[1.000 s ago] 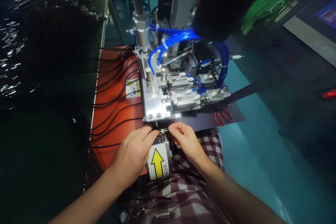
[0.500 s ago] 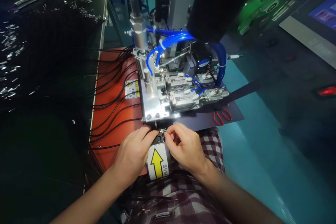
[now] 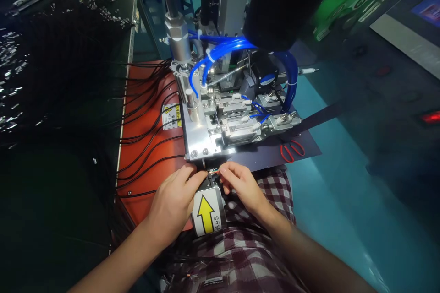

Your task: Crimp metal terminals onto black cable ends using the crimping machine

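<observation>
Left hand: the left hand [image 3: 172, 203] lies at the near edge of the metal fixture plate [image 3: 195, 139], fingers curled, thumb and forefinger closed on the end of a cable with coloured wires [image 3: 213, 172].
Right hand: the right hand [image 3: 240, 185] meets it from the other side, fingertips pinched together at the same wire ends; how much it actually grips I cannot tell, the wires are too small.
Wire end: sits between the two hands, just in front of the plate and above the black unit with the yellow arrow label [image 3: 207, 214].
Done so far: wires look fanned out and held at the machine's front edge; judging by this, the end is being sorted or lined up.
Left to do: the end does not appear to be seated in the fixture; clamps [image 3: 240, 130] on the plate show nothing loaded that I can make out.
Supply: black cables [image 3: 147, 114] lie in rows across the orange mat [image 3: 144, 174] to the left.
Nearby: red-handled scissors [image 3: 292, 151] on the dark sheet to the right, untouched; blue air hoses [image 3: 220, 52] loop above the plate.
</observation>
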`<move>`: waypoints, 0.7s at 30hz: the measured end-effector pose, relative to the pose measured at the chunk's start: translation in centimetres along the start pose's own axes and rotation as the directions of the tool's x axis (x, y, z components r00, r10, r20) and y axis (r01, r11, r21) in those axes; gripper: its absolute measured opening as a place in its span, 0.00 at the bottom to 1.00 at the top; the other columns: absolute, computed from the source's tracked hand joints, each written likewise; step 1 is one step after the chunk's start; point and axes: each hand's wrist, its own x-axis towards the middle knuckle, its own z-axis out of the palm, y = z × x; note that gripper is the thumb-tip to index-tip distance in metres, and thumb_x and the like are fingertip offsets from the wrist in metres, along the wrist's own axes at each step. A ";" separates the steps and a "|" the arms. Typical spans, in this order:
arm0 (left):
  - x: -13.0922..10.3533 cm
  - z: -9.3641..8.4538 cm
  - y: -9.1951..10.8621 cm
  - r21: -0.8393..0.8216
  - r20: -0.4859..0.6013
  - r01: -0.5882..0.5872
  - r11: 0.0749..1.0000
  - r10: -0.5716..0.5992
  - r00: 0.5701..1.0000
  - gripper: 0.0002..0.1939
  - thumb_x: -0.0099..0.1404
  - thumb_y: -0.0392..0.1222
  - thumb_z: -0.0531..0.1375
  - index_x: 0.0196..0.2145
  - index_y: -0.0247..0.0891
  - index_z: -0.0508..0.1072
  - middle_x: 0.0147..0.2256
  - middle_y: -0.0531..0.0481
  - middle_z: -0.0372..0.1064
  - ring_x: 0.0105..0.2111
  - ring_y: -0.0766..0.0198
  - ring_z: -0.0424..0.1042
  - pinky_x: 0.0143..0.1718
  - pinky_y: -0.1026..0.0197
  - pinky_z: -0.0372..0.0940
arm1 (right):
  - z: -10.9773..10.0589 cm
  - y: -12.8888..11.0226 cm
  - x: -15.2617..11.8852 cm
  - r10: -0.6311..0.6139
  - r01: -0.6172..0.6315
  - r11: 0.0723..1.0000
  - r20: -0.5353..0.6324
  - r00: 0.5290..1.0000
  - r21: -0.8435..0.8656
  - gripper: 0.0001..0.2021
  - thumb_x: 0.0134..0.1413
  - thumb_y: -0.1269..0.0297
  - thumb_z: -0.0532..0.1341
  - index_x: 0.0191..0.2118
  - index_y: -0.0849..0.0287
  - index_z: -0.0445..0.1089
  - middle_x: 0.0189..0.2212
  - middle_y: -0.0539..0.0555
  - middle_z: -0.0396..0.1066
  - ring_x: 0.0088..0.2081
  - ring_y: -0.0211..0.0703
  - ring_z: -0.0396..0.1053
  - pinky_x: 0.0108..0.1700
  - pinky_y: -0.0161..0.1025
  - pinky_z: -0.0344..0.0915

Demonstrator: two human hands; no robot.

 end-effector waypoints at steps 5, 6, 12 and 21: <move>0.0 -0.1 0.1 -0.016 -0.003 -0.004 1.000 0.004 1.000 0.15 0.63 0.29 0.48 0.42 0.31 0.72 0.34 0.41 0.66 0.33 0.56 0.69 0.31 0.56 0.68 | 0.7 0.2 0.2 -0.028 0.028 1.000 -0.050 0.998 -0.006 0.13 0.52 0.55 0.60 0.28 0.59 0.62 0.17 0.44 0.59 0.18 0.33 0.57 0.21 0.32 0.52; 0.0 -0.1 0.1 -0.020 0.001 -0.003 1.000 0.003 1.000 0.15 0.63 0.29 0.48 0.42 0.31 0.72 0.34 0.41 0.66 0.33 0.56 0.69 0.31 0.57 0.67 | 0.8 0.2 0.2 -0.031 0.031 0.999 -0.048 0.998 -0.010 0.13 0.52 0.55 0.59 0.27 0.59 0.61 0.16 0.44 0.59 0.18 0.33 0.57 0.22 0.32 0.52; 0.0 -0.1 0.0 -0.018 -0.002 -0.012 1.000 0.012 1.000 0.16 0.63 0.28 0.48 0.43 0.31 0.72 0.34 0.41 0.65 0.33 0.57 0.67 0.31 0.58 0.66 | 0.7 0.1 0.3 -0.020 0.020 1.000 -0.035 0.999 -0.009 0.12 0.52 0.56 0.59 0.27 0.60 0.62 0.14 0.44 0.61 0.18 0.33 0.56 0.23 0.32 0.52; -0.3 -0.7 1.4 0.110 0.127 0.011 0.994 -0.025 0.992 0.16 0.62 0.27 0.51 0.47 0.29 0.68 0.38 0.40 0.64 0.35 0.54 0.62 0.33 0.52 0.64 | 0.5 0.5 0.8 0.041 -0.048 0.988 0.053 0.998 0.148 0.14 0.49 0.55 0.62 0.26 0.61 0.63 0.16 0.44 0.61 0.19 0.32 0.56 0.25 0.33 0.52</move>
